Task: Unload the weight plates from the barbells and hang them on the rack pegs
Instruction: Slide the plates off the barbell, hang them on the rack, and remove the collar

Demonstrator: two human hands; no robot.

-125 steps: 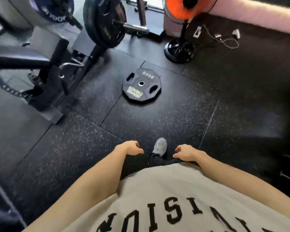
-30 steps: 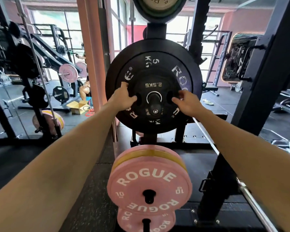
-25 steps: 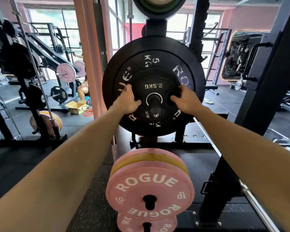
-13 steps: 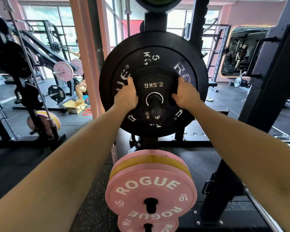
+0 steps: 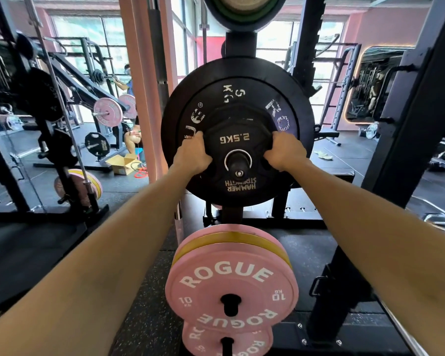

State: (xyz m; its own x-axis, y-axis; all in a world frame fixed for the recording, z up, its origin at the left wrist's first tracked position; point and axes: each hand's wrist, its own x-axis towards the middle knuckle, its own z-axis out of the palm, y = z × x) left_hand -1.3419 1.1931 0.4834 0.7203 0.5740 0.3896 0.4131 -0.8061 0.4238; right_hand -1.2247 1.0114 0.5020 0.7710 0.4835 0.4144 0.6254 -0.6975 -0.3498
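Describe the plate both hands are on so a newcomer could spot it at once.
Start at the black rack upright straight ahead, with pink Rogue plates low down. On the middle peg hangs a large black 5 kg plate; in front sits the 2.5 kg plate, gripped by the left hand and right hand. It is smaller, many-sided, marked Hammer Strength.

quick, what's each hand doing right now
Left hand: grips the left edge of the 2.5 kg plate.
Right hand: grips its right edge.

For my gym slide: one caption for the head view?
Both hands seat a 2.5 kg plate on the rack peg.
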